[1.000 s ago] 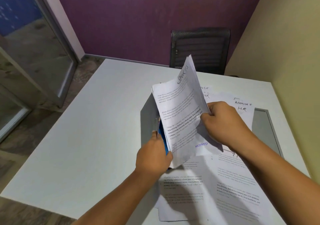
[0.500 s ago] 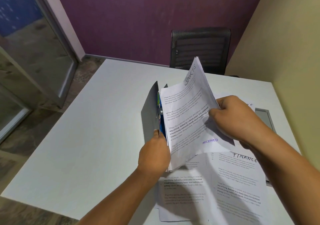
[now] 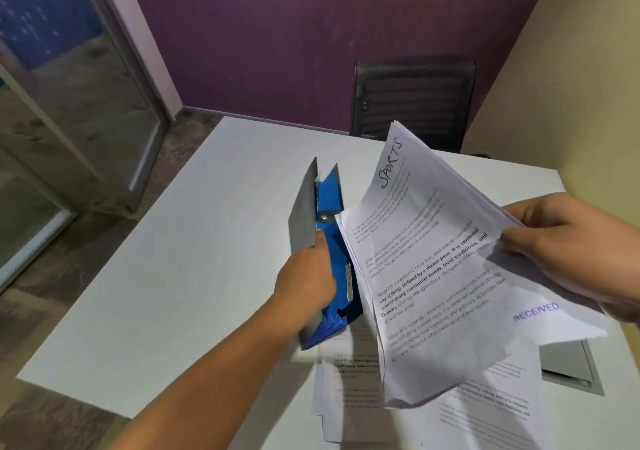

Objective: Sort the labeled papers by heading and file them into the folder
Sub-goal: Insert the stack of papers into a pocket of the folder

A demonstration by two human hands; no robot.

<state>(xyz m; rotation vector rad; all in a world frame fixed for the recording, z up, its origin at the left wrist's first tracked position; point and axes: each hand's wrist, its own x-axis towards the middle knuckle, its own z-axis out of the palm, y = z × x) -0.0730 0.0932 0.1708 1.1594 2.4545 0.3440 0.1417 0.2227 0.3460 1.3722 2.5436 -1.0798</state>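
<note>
A grey folder [image 3: 302, 219] with blue accordion pockets [image 3: 331, 203] stands on edge on the white table [image 3: 173, 276]. My left hand [image 3: 306, 276] is shut on its grey cover, holding it apart from the pockets. To the right, my right hand [image 3: 568, 241] grips a bundle of sheets headed SPORTS [image 3: 440, 259], lifted and tilted, with a purple RECEIVED stamp on the top sheet. More printed papers [image 3: 485, 411] lie flat on the table under the bundle.
A black mesh chair [image 3: 414, 99] stands behind the table's far edge. A grey cable hatch [image 3: 568, 363] is set into the table at the right. A purple wall is ahead, a yellow wall on the right, a glass door on the left.
My right hand has pulled the SPORTS bundle to the right, away from the folder, uncovering the blue pockets. My left hand still holds the grey cover.
</note>
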